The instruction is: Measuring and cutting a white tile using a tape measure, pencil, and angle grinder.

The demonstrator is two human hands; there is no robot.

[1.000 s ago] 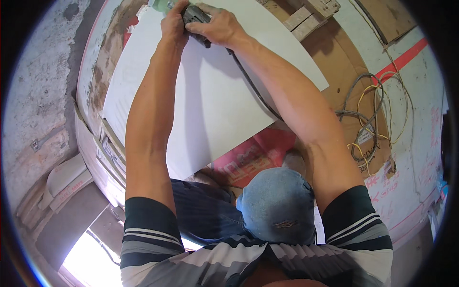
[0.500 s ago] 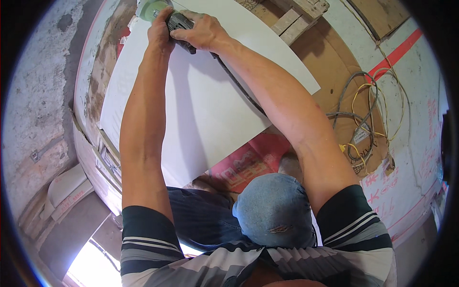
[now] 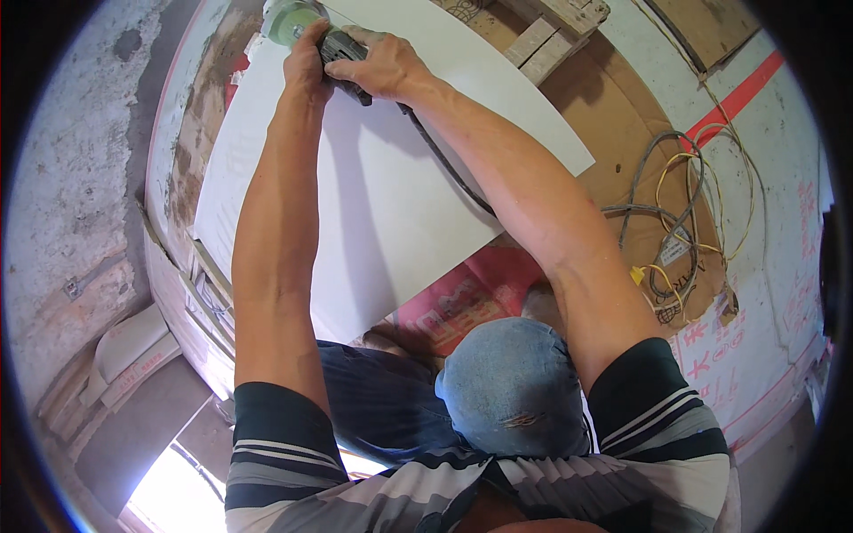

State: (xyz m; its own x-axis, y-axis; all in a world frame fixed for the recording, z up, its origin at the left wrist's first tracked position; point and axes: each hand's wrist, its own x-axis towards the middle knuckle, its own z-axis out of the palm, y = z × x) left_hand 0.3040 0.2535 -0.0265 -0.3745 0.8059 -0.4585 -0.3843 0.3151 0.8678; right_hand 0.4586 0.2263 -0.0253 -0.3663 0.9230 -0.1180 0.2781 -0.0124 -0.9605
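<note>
Both my arms stretch forward over a large white slab, which looks like a tile. At its far left edge is a dark angle grinder with a pale green disc at its front end. My left hand is wrapped round the grinder close behind the disc. My right hand grips the body from the right, thumb across it. A black power cord runs from the grinder's rear over the slab and under my right forearm. The disc's contact with the slab is too small to make out.
Coiled grey and yellow cables lie on brown cardboard at the right. A wooden pallet piece stands beyond the slab. Red printed packaging lies by my feet. A rough concrete wall rises at the left.
The grinder and both hands sit slightly nearer and further right in the picture, partly because the view itself has shifted a little. Both hands keep their grip.
</note>
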